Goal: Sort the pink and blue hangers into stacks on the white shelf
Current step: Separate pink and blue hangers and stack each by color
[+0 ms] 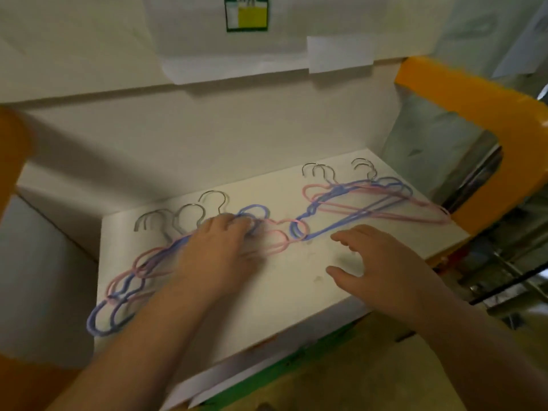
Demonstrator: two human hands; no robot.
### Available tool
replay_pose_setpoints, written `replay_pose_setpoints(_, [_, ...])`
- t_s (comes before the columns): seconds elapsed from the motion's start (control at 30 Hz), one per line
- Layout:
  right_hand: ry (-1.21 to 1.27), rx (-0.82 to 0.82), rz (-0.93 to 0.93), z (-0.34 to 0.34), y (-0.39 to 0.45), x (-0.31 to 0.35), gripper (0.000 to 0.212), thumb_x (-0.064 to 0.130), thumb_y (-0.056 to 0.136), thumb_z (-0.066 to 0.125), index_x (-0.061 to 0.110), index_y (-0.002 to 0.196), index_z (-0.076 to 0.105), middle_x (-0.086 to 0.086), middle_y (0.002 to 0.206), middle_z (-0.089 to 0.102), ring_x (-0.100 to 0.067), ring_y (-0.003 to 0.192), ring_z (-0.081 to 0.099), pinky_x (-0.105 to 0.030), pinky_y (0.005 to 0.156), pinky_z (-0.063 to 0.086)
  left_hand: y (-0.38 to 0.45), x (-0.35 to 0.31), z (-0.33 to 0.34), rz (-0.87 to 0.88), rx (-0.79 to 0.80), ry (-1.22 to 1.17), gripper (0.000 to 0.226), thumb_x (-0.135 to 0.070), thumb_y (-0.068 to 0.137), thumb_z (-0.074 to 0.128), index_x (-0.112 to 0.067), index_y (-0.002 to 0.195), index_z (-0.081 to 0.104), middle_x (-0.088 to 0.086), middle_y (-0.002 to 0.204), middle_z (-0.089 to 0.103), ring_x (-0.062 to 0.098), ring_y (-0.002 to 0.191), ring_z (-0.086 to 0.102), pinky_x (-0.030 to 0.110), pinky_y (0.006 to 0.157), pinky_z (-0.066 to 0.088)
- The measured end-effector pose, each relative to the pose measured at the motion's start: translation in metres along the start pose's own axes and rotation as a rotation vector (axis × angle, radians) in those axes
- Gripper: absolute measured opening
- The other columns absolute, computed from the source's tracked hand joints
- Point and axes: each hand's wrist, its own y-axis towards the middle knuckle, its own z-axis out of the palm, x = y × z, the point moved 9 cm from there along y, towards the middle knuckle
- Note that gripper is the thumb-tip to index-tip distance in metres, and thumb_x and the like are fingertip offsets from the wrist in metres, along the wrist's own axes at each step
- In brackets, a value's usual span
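Note:
Two mixed piles of pink and blue wire hangers with metal hooks lie on the white shelf (296, 286). The left pile (127, 280) runs from the shelf's front left corner toward the middle. The right pile (355, 200) lies at the back right. My left hand (221, 247) rests on top of the left pile near its right end, fingers bent over a blue loop and a pink loop; whether it grips them is unclear. My right hand (373, 262) hovers over bare shelf just in front of the right pile, fingers spread and relaxed, holding nothing.
White paper-covered walls (207, 137) close the shelf at the back and above. An orange frame (474, 114) borders the right side and another orange part (12, 149) stands at the left. A green edge (267, 369) runs below the shelf front.

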Motion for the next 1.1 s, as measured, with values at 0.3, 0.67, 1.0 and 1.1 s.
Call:
replay_pose_setpoints(0.3, [0.092,0.071,-0.066,0.005,0.053,-0.027,0.056,0.050,0.083,0.064,0.037,0.134,0.046,0.019,0.128,0.049,-0.004,0.117,0.048,-0.028,0.097,0.045,0.031,0.041,0.012,-0.146,0.225,0.079,0.088,-0.091,0.053,0.052,-0.041,0.125,0.047,-0.007,0.109,0.044,0.020,0.109,0.046,0.036,0.092,0.045])
replay_pose_setpoints(0.67, [0.118,0.115,-0.160,-0.013,0.089,-0.091,0.053,0.047,0.084,0.064,0.036,0.133,0.049,0.018,0.125,0.052,-0.002,0.110,0.051,-0.021,0.085,0.045,0.036,0.031,-0.001,-0.164,0.251,0.223,0.090,-0.083,0.048,0.055,-0.038,0.126,0.056,-0.009,0.102,0.047,0.019,0.103,0.053,0.029,0.088,0.044])
replay_pose_setpoints(1.0, [-0.093,0.247,-0.373,-0.002,0.147,-0.105,0.086,0.065,0.070,0.068,0.034,0.144,0.036,0.010,0.133,0.041,-0.015,0.125,0.038,-0.031,0.101,0.038,0.048,-0.053,-0.023,-0.204,-0.026,0.097,0.086,-0.079,0.057,0.056,-0.027,0.125,0.058,-0.005,0.109,0.057,0.019,0.096,0.059,0.033,0.082,0.050])
replay_pose_setpoints(1.1, [-0.150,0.286,-0.454,0.006,0.157,-0.096,0.083,0.069,0.064,0.070,0.032,0.133,0.045,0.007,0.123,0.044,-0.017,0.115,0.043,-0.035,0.097,0.042,0.049,-0.074,-0.017,-0.233,-0.060,0.038,0.078,-0.072,0.059,0.055,-0.030,0.124,0.058,-0.006,0.108,0.056,0.017,0.096,0.058,0.033,0.083,0.050])
